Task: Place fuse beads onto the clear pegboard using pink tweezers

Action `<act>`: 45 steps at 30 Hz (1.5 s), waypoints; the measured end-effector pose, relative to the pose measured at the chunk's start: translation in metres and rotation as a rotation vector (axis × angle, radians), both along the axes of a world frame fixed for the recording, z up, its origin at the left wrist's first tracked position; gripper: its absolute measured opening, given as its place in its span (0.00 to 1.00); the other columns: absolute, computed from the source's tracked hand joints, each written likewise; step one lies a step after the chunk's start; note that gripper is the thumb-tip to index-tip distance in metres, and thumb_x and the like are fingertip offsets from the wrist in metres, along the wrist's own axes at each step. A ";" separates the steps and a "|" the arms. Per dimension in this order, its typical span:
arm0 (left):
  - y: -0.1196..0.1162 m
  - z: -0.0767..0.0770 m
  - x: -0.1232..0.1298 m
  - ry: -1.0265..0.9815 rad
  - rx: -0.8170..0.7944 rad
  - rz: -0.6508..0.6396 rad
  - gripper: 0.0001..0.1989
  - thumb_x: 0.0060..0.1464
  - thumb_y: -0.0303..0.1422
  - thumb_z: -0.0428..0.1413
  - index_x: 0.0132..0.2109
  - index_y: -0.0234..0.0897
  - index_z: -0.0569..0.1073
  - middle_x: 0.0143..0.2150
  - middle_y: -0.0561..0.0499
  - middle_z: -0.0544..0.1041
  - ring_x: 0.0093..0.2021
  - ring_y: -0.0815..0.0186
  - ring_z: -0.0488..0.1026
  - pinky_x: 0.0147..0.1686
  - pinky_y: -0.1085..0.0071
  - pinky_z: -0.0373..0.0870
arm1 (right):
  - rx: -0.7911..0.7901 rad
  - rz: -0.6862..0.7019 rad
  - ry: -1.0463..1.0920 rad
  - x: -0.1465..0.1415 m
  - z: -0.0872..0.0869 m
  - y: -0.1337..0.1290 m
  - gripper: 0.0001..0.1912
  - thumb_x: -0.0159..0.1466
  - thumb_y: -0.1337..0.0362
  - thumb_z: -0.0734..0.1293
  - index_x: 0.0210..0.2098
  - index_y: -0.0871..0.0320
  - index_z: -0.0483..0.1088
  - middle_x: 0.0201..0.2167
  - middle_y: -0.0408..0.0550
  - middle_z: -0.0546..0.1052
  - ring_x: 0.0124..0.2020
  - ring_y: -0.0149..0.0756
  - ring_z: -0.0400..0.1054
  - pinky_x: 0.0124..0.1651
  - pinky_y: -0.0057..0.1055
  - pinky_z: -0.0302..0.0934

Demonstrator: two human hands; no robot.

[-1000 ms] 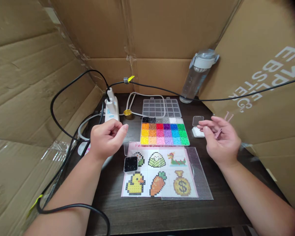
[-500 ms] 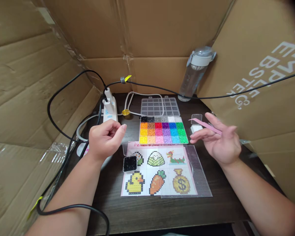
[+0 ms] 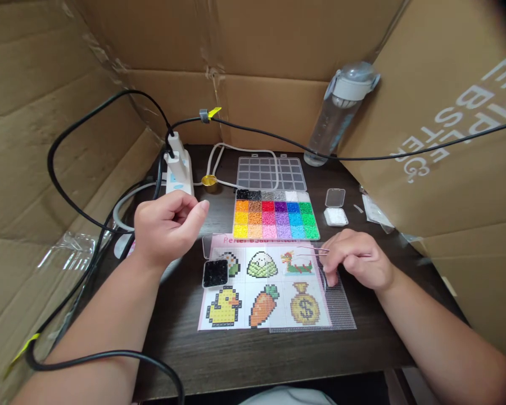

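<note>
My right hand (image 3: 356, 259) is closed on pink tweezers (image 3: 314, 251), whose tips point left over the dragon picture on the pattern sheet (image 3: 259, 288). A clear pegboard (image 3: 340, 308) lies partly over the sheet's right side. My left hand (image 3: 168, 228) is curled, thumb against the fingers, above the table left of the sheet; what it holds, if anything, is hidden. A small box of black beads (image 3: 216, 273) sits on the sheet's left edge. Behind the sheet stands a sectioned case of coloured beads (image 3: 275, 214). A small box of white beads (image 3: 335, 216) is right of it.
A water bottle (image 3: 339, 112) leans at the back right. The power strip (image 3: 179, 171) with plugs stands left, and a black cable (image 3: 270, 134) crosses the back. A gold cup (image 3: 209, 183) is near it. Cardboard walls (image 3: 168, 39) surround the table. Plastic bags (image 3: 377, 214) lie right.
My right hand has turned over and moved left and down, bringing the tweezers from beside the white bead box to over the sheet. The view has shifted slightly; my left hand keeps its curl.
</note>
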State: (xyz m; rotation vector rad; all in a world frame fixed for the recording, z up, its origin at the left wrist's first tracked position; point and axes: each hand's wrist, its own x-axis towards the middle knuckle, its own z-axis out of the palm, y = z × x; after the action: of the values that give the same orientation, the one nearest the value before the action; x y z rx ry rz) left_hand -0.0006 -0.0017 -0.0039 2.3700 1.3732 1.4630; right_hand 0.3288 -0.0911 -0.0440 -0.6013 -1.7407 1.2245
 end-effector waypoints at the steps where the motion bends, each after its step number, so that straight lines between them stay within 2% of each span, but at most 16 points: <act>1: 0.000 0.000 0.000 0.000 -0.001 0.002 0.11 0.49 0.32 0.60 0.22 0.36 0.69 0.14 0.59 0.62 0.16 0.76 0.55 0.16 0.76 0.53 | -0.004 0.001 -0.002 0.000 -0.001 0.000 0.16 0.67 0.57 0.63 0.32 0.61 0.77 0.18 0.50 0.76 0.19 0.33 0.70 0.26 0.30 0.63; 5: 0.001 -0.001 0.000 0.006 0.003 -0.003 0.11 0.49 0.31 0.59 0.22 0.36 0.69 0.14 0.59 0.61 0.15 0.77 0.54 0.16 0.76 0.52 | -0.117 0.056 0.018 -0.001 -0.010 0.003 0.18 0.66 0.57 0.63 0.25 0.61 0.72 0.13 0.47 0.73 0.15 0.30 0.64 0.24 0.28 0.59; 9: 0.001 -0.001 0.000 0.011 0.013 -0.001 0.11 0.49 0.31 0.59 0.22 0.36 0.68 0.14 0.59 0.61 0.15 0.77 0.54 0.16 0.76 0.53 | -0.184 0.104 0.089 -0.004 -0.018 0.005 0.19 0.66 0.54 0.63 0.24 0.60 0.71 0.10 0.43 0.69 0.12 0.28 0.60 0.23 0.27 0.57; 13: 0.000 0.000 0.001 0.017 0.005 0.003 0.11 0.50 0.32 0.59 0.22 0.37 0.69 0.14 0.59 0.61 0.15 0.76 0.55 0.16 0.76 0.53 | -0.191 0.063 0.116 -0.007 -0.020 0.006 0.19 0.65 0.54 0.63 0.25 0.61 0.71 0.10 0.42 0.68 0.11 0.26 0.59 0.22 0.26 0.56; 19: 0.000 0.000 0.001 0.015 -0.002 -0.006 0.11 0.49 0.33 0.59 0.22 0.37 0.69 0.14 0.59 0.62 0.15 0.76 0.56 0.16 0.75 0.53 | -0.200 -0.025 -0.011 -0.012 -0.018 0.002 0.18 0.67 0.55 0.61 0.27 0.60 0.71 0.12 0.42 0.70 0.13 0.27 0.61 0.21 0.26 0.57; 26: -0.001 0.000 0.001 0.020 -0.032 0.016 0.11 0.48 0.33 0.59 0.22 0.37 0.69 0.14 0.59 0.61 0.15 0.75 0.54 0.17 0.75 0.53 | -0.132 -0.038 -0.041 -0.017 -0.014 -0.001 0.15 0.67 0.59 0.63 0.28 0.60 0.72 0.14 0.44 0.72 0.15 0.28 0.63 0.22 0.26 0.57; 28: -0.001 -0.001 0.001 0.015 -0.027 0.010 0.11 0.48 0.33 0.59 0.22 0.37 0.68 0.14 0.59 0.61 0.16 0.76 0.54 0.17 0.75 0.53 | -0.158 -0.102 0.052 -0.015 -0.012 -0.001 0.16 0.69 0.58 0.61 0.34 0.59 0.76 0.15 0.44 0.73 0.15 0.29 0.64 0.23 0.28 0.58; 31: -0.001 -0.001 0.001 0.011 -0.013 -0.006 0.11 0.48 0.32 0.59 0.22 0.37 0.68 0.14 0.59 0.61 0.16 0.76 0.54 0.17 0.75 0.53 | -0.250 -0.214 0.264 -0.009 -0.004 0.003 0.26 0.72 0.50 0.51 0.47 0.55 0.76 0.13 0.44 0.73 0.13 0.30 0.62 0.23 0.31 0.57; 34: -0.001 -0.002 0.001 0.012 -0.012 -0.020 0.11 0.49 0.31 0.59 0.22 0.37 0.68 0.14 0.59 0.61 0.16 0.76 0.54 0.16 0.75 0.53 | -0.312 -0.302 0.398 -0.001 0.007 0.008 0.31 0.70 0.44 0.48 0.50 0.51 0.75 0.11 0.43 0.72 0.10 0.31 0.58 0.20 0.32 0.56; 38: -0.001 -0.001 0.002 0.019 -0.014 -0.028 0.11 0.49 0.31 0.60 0.22 0.37 0.68 0.14 0.59 0.62 0.16 0.76 0.55 0.16 0.75 0.52 | -0.361 -0.410 0.439 0.008 0.016 0.012 0.32 0.68 0.40 0.50 0.46 0.50 0.77 0.13 0.43 0.72 0.08 0.30 0.58 0.17 0.33 0.56; 41: -0.002 -0.002 0.002 0.025 -0.024 -0.019 0.11 0.49 0.32 0.59 0.22 0.37 0.69 0.15 0.58 0.63 0.16 0.76 0.56 0.16 0.75 0.53 | -0.394 -0.491 0.412 0.010 0.017 0.012 0.31 0.66 0.40 0.54 0.42 0.54 0.79 0.15 0.45 0.74 0.08 0.30 0.58 0.16 0.34 0.56; 45: -0.002 -0.004 0.002 0.023 -0.040 -0.011 0.11 0.49 0.33 0.59 0.22 0.37 0.69 0.15 0.58 0.63 0.16 0.76 0.56 0.17 0.74 0.53 | -0.332 -0.575 0.357 0.011 0.015 0.010 0.16 0.62 0.53 0.68 0.44 0.56 0.78 0.24 0.47 0.80 0.12 0.30 0.62 0.19 0.34 0.60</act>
State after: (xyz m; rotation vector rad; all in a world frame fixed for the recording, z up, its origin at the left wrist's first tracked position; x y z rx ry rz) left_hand 0.0014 -0.0036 -0.0074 2.3735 1.3792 1.3961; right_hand 0.3399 -0.0809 -0.0286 -0.9358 -0.9754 1.1197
